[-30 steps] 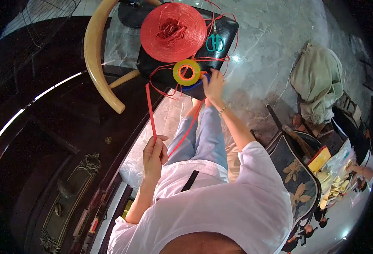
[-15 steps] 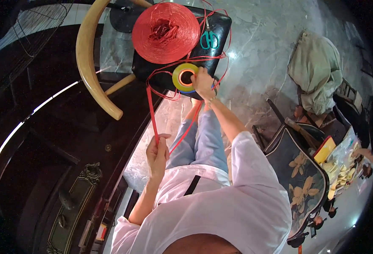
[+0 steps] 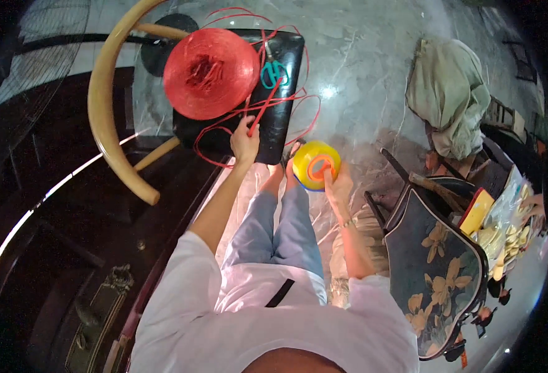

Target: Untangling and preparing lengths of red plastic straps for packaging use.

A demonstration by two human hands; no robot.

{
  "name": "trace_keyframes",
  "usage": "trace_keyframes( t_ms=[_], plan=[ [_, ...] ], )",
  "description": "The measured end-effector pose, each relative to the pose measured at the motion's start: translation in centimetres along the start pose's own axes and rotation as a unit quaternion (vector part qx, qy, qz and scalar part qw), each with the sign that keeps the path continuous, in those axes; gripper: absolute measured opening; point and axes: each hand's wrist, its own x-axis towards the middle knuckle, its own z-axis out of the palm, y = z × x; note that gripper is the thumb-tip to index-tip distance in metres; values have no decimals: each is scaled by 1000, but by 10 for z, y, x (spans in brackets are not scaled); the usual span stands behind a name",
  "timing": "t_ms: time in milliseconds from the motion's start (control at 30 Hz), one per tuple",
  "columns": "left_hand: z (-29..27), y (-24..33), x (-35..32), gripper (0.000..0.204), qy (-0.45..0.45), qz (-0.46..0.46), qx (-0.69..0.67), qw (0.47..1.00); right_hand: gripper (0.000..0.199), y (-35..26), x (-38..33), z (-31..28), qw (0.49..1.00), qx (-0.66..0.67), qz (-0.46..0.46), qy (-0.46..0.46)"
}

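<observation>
A large roll of red plastic twine (image 3: 233,81) rests on a black padded seat (image 3: 277,133), with teal-handled scissors (image 3: 275,74) lying to its right. My left hand (image 3: 245,142) is over the near part of the seat, closed on a flat strand of the red twine (image 3: 265,107) that runs up toward the scissors. Away from the seat's right edge, my right hand (image 3: 339,189) grips a roll of yellow tape (image 3: 308,163) by its orange core, fingers hooked at the hole. Thin loops of twine trail over the seat and past its right side.
A curved pale wooden rail (image 3: 103,118) stands left of the seat, beside dark wooden furniture (image 3: 93,211). To the right are a grey-green cloth bundle (image 3: 448,93), a flower-patterned chair back (image 3: 432,280) and a yellow item (image 3: 476,211). Another person's hand (image 3: 533,205) shows at the far right.
My right hand has lifted the tape off the seat and brought it right and nearer. My left hand has gone from near my lap up to the seat, still gripping twine.
</observation>
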Motion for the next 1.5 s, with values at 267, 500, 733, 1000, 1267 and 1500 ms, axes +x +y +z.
trace_keyframes(
  t_ms=[267, 500, 733, 1000, 1267, 1500],
  plan=[
    [61, -11, 56, 46, -75, 22, 127, 989, 36, 40, -6, -8, 996, 79, 39, -29],
    [61, -17, 60, 25, -102, 69, 136, 983, 35, 49, -7, -5, 998, 58, 18, -12],
    [23, -5, 19, 13, -80, 60, 164, 981, 35, 43, 8, -4, 999, 46, 17, -10],
    [-43, -20, -4, 13, 8, 57, 150, 987, 36, 11, 34, 10, 998, 17, -56, -14],
    [-62, 15, -11, 25, 43, -42, 60, 996, 32, -42, 55, 80, 991, -20, -127, -34],
    [-125, 65, -123, 12, -84, -124, 39, 988, 35, -55, 57, 104, 989, -71, -111, -70]
  ],
)
